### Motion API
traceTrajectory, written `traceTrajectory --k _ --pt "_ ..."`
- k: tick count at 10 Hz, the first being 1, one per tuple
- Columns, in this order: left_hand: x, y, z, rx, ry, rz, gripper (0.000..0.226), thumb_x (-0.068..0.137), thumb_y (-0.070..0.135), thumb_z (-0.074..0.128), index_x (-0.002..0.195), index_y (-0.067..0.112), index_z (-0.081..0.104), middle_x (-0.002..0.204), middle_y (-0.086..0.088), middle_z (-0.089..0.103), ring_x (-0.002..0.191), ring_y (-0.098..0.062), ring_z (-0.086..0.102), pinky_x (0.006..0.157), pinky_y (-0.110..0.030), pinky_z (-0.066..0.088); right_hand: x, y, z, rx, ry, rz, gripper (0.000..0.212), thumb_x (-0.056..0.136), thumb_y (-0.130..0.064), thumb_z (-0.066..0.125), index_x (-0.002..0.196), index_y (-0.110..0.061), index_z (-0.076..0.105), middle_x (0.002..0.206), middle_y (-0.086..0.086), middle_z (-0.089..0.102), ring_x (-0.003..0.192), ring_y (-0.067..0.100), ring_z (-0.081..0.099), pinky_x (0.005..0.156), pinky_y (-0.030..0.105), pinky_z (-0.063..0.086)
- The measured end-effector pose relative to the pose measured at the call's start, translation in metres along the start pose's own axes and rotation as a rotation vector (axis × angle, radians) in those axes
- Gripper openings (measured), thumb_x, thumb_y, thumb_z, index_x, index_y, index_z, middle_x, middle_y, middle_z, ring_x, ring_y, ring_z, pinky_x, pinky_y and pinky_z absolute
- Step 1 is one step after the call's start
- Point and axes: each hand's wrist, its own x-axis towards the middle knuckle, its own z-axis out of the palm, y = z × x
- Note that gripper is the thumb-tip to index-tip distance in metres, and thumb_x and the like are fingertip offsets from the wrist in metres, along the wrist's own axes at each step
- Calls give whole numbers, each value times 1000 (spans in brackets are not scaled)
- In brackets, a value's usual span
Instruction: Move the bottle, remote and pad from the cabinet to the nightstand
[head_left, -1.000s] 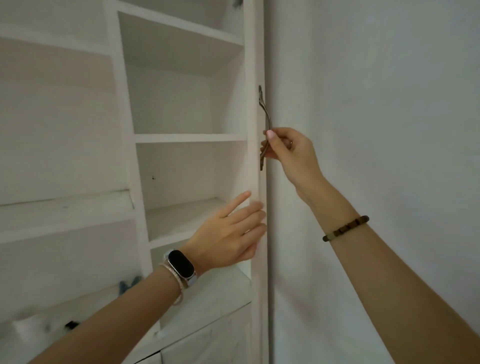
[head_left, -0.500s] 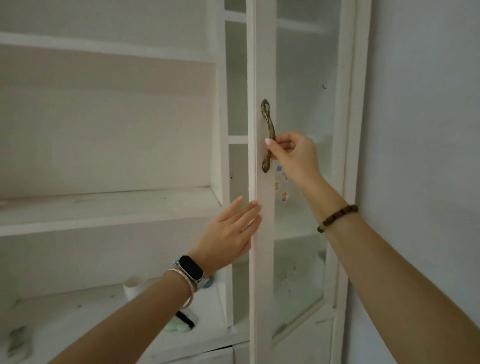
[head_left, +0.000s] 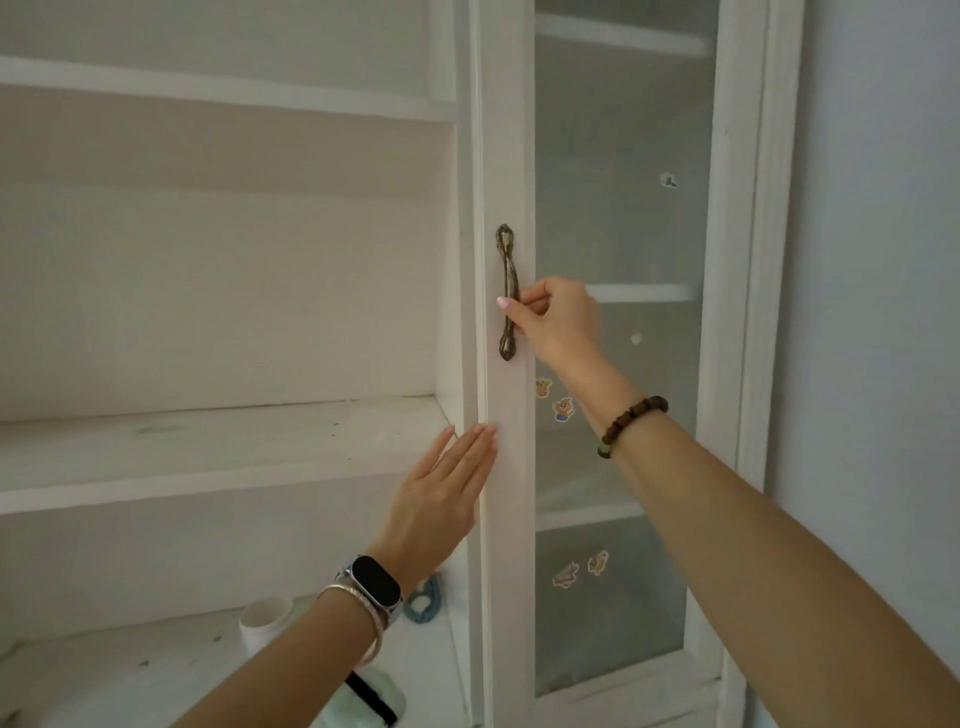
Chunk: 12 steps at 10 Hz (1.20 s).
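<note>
My right hand (head_left: 558, 319) grips the bronze handle (head_left: 507, 291) of the white glass cabinet door (head_left: 511, 467), which lies almost flush with the frame. My left hand (head_left: 441, 499) is flat, fingers together, pressing on the door's left edge. On the lowest open shelf, partly hidden by my left arm, stand a white bottle (head_left: 265, 623), a pale green thing with a black strap (head_left: 371, 699) and a blue pad-like piece (head_left: 423, 605). No remote can be made out.
Open white shelves (head_left: 218, 441) fill the left side. Small stickers (head_left: 563, 409) dot the door's frosted glass. A plain grey wall (head_left: 883, 312) rises on the right.
The door has swung from wide open to nearly closed, pulled by my right hand on the handle. My left hand followed its edge. The view shifted, showing the lower shelf's objects.
</note>
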Motion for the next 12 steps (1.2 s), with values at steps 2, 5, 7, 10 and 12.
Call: traceTrajectory --k 2,5,7,10,12 --pt "0 5 12 -16 -40 -38 67 86 21 50 144 -2 27 154 -19 21 143 -30 18 115 -48 13 12 11 5 14 -8 -7 20 78 -27 79 83 -14 65 79 4 70 78 19 71 78 30 57" --pt "5 -9 14 30 -196 -36 76 89 36 51 147 1 17 157 -16 10 145 -29 9 118 -49 11 16 13 21 11 27 -40 20 80 -21 78 85 -7 66 73 1 66 75 20 70 78 35 58" --pt "6 -1 8 63 -251 -62 74 91 26 46 148 0 5 157 -19 -1 145 -32 -2 117 -53 6 16 9 19 -42 40 -43 22 81 -21 77 90 -4 66 73 -2 63 68 10 61 68 20 52" --pt "9 1 -25 -139 -160 -123 65 78 19 67 139 12 44 146 -13 41 136 -27 38 114 -49 25 -42 30 -5 -128 20 -98 18 89 -18 63 107 -15 61 91 -6 63 78 6 58 70 22 50" --pt "-22 19 -32 -297 -21 -405 23 74 1 68 96 3 61 90 -12 60 79 -29 58 80 -43 51 -117 85 -50 -474 -121 -175 18 91 -15 58 108 -19 59 101 -4 64 94 13 57 76 31 51"
